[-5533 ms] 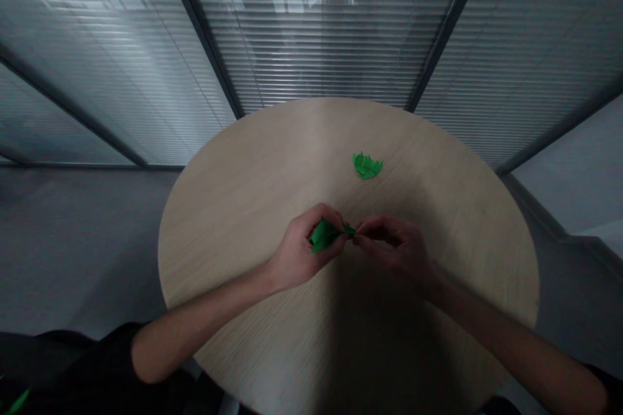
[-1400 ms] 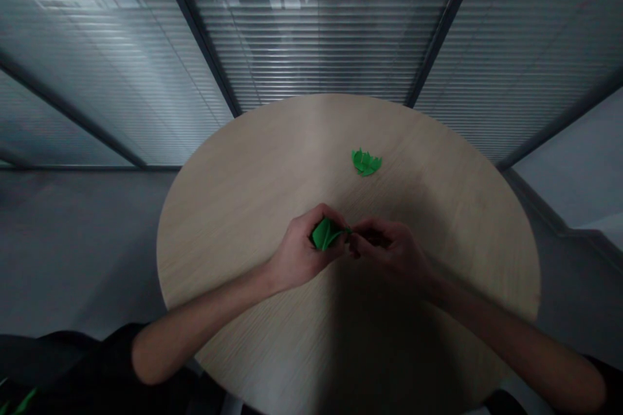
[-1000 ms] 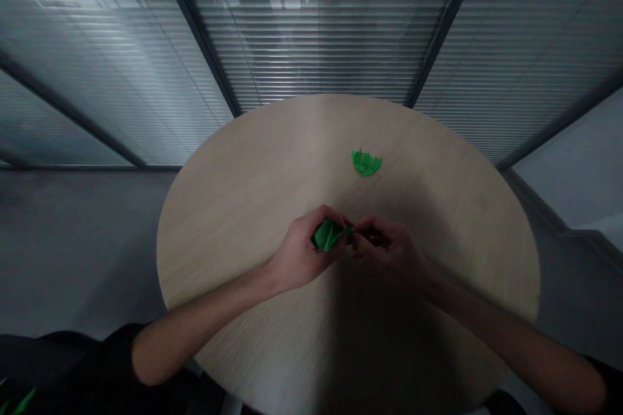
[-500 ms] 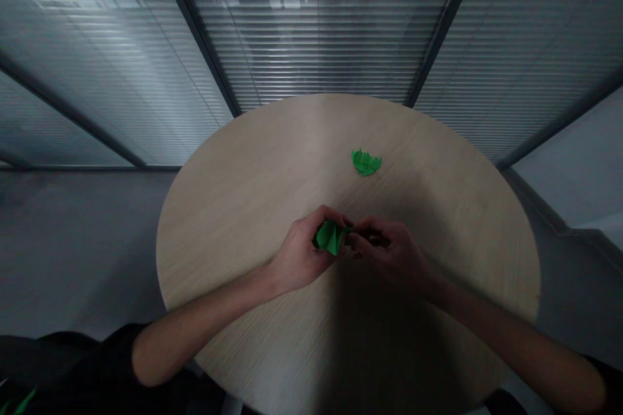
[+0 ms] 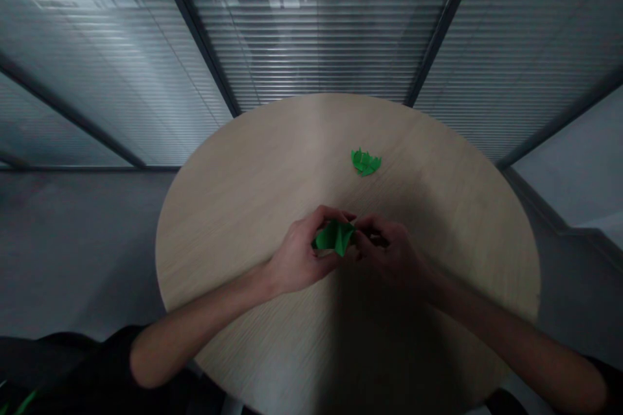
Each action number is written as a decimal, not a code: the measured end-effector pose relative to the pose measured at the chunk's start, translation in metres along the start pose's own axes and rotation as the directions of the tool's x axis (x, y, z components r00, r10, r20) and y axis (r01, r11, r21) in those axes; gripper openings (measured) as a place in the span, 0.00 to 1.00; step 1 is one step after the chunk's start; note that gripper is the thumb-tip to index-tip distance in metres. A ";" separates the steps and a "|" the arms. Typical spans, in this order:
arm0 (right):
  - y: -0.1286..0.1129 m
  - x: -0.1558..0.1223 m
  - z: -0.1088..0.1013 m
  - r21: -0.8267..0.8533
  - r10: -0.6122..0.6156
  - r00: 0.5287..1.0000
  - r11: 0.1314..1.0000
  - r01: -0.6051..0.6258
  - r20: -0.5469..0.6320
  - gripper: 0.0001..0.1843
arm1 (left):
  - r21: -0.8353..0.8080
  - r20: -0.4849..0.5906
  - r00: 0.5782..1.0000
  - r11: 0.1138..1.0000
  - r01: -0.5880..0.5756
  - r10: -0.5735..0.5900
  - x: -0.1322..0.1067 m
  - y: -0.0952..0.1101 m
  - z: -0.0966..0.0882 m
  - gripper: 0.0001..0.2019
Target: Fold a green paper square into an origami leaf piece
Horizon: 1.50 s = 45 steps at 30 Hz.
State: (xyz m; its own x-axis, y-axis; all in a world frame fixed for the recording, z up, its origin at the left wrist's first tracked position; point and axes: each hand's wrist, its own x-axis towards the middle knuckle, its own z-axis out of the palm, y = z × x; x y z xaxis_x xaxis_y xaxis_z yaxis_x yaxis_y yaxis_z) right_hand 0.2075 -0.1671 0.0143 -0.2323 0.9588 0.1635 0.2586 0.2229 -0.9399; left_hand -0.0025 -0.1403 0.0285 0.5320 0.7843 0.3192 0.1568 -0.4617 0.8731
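A folded green paper piece (image 5: pixel 335 237) with pleats lies between my two hands over the middle of the table. My left hand (image 5: pixel 306 248) curls round its left side, thumb below and fingers above. At its right edge my right hand (image 5: pixel 387 246) pinches the paper with thumb and fingertips; some of those fingers are in shadow. Farther back on the tabletop sits another folded green paper piece (image 5: pixel 365 162), with a jagged upper edge, apart from both hands.
The round wooden table (image 5: pixel 233 188) bears the second paper piece and my forearms' shadow. Behind it stand glass partitions with blinds (image 5: pixel 331 45) in dark frames. Grey floor (image 5: pixel 87 233) shows at the left.
The held green paper is spread wider to the right, and its right edge now reaches my right fingertips. Both arms and the other paper piece stay nearly where they were.
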 end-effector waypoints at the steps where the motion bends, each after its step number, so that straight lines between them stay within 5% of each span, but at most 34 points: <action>1: 0.000 0.000 0.000 0.001 -0.001 1.000 1.000 0.001 0.012 0.11 | 0.000 0.001 1.000 1.000 0.002 -0.002 0.000 0.000 0.000 0.20; 45: -0.008 -0.002 -0.002 0.044 -0.016 1.000 0.999 0.015 0.015 0.08 | 0.037 0.096 0.994 0.998 -0.055 0.051 -0.002 0.002 0.002 0.23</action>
State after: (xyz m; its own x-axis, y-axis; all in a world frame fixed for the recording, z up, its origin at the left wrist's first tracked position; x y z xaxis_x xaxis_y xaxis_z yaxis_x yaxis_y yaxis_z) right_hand 0.2075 -0.1702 0.0221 -0.2506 0.9524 0.1736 0.2138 0.2293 -0.9496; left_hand -0.0015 -0.1441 0.0285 0.6167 0.7164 0.3263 0.1580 -0.5187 0.8402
